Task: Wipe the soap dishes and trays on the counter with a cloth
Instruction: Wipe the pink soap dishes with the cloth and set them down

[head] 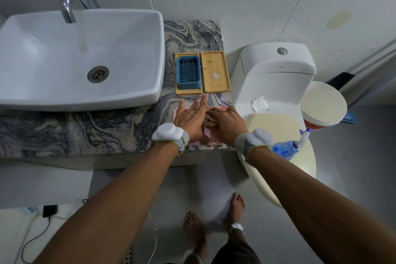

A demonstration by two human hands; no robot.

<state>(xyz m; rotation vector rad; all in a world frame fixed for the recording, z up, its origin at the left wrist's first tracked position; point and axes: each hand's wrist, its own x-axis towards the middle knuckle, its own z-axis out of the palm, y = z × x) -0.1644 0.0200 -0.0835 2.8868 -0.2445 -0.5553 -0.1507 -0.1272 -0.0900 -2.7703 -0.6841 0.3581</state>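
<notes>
- Head view: pink tray (210, 136) sits at the surface's (85, 133) front edge, mid-wipe, I judge.
- My right grip (227, 123) curls round the cloth (210, 121) on it; left grip (191, 117) presses flat, fingers straight.
- Next calls for reaching back to the smeared bamboo tray (214, 64).

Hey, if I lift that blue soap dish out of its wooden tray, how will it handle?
The blue soap dish looks like thin plastic with an open grid floor, so it is probably light and stiff. It sits inside the rim of the wooden tray, so a sideways push would likely drag the tray along. Its broad flat base makes tipping unlikely.
</notes>
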